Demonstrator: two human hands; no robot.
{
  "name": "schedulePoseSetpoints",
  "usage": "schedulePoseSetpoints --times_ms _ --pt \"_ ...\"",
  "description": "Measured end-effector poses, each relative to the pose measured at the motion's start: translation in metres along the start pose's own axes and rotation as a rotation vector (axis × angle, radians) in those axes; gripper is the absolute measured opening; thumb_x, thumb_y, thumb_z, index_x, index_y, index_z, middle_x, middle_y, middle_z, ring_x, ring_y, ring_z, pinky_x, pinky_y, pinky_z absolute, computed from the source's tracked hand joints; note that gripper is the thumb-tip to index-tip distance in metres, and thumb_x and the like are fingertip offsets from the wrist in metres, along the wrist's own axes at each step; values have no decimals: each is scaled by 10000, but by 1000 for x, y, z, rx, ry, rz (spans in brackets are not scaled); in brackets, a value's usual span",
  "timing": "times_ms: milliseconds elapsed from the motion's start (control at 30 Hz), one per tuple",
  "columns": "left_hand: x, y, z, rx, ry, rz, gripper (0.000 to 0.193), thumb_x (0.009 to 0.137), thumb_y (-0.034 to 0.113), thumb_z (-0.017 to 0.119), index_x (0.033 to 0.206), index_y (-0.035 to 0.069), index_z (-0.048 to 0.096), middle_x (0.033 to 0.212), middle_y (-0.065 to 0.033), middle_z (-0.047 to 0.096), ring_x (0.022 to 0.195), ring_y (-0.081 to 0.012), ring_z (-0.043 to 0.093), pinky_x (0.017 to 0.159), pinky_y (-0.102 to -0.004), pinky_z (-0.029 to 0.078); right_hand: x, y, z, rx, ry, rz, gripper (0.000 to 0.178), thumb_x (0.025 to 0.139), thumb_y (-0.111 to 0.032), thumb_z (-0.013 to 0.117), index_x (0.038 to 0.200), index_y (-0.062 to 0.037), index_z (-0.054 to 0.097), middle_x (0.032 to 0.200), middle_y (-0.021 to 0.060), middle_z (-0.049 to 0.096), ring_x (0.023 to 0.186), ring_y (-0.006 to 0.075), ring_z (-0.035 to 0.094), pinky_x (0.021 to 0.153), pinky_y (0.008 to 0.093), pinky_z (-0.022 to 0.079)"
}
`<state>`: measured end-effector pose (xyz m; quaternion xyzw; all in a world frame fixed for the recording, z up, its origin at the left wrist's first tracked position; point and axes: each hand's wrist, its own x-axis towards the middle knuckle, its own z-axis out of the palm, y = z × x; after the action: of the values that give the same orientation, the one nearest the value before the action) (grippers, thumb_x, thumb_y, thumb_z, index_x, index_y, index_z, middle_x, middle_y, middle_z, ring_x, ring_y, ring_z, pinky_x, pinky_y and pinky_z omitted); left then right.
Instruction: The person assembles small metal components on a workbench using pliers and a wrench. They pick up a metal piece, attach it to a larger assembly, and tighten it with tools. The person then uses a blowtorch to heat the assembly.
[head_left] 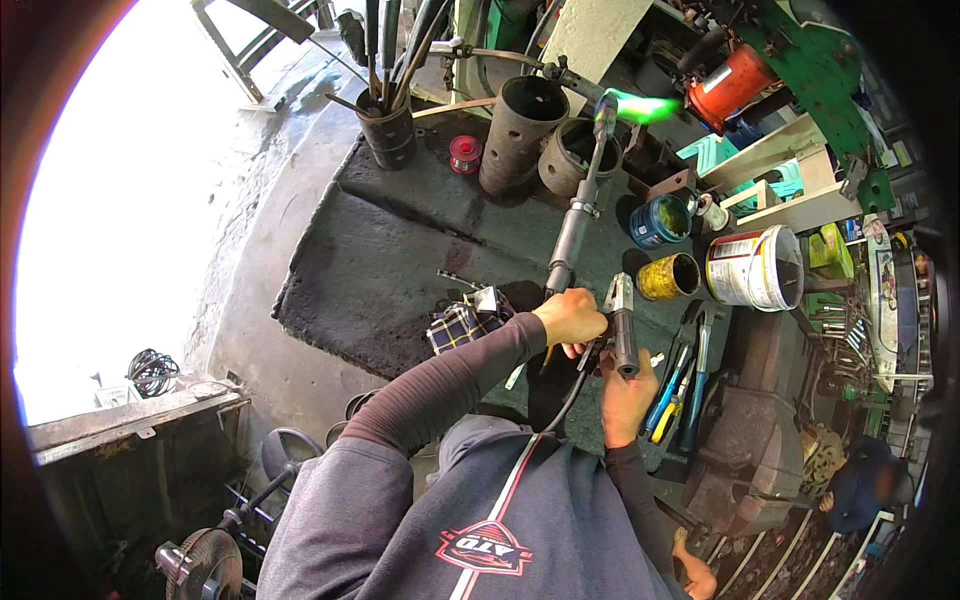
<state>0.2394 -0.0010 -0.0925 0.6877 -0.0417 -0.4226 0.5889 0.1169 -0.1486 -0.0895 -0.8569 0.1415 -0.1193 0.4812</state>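
My left hand (572, 318) is closed, with its fingers curled toward a black-handled clamp with silver jaws (624, 335); what those fingers grip is hidden. My right hand (627, 400) wraps round the lower part of this clamp from the right. A black cable (568, 408) runs from between my hands down toward my chest. Just beyond my left hand lies a long grey metal tube (571, 240), narrowing to a rod with a discoloured tip. A green flame (643, 108) burns beside that tip. Checked cloth (462, 327) lies left of my left hand.
Blue-handled pliers (690, 395) lie right of my right hand. Beyond stand a yellow-stained can (668, 277), a blue can (660, 221) and a white bucket (755, 268). Farther back are metal pipes (522, 135), a red spool (465, 154) and a tool pot (387, 137). A person (862, 487) is at lower right.
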Motion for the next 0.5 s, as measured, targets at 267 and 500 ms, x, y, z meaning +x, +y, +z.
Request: schedulePoseSetpoints --times_ms 267,500 --pt "-2 2 0 57 3 34 288 875 123 591 844 -145 691 768 -203 718 662 -284 748 588 -370 633 -1 -20 1 -203 14 -190 155 863 -27 764 973 18 665 836 88 693 773 132 643 693 315 514" --pt "-9 9 0 116 -44 97 297 909 139 606 857 -144 680 796 -197 717 644 -274 750 592 -354 614 2 8 9 146 24 26 146 881 -12 747 1013 9 688 844 33 677 749 126 630 679 288 497"
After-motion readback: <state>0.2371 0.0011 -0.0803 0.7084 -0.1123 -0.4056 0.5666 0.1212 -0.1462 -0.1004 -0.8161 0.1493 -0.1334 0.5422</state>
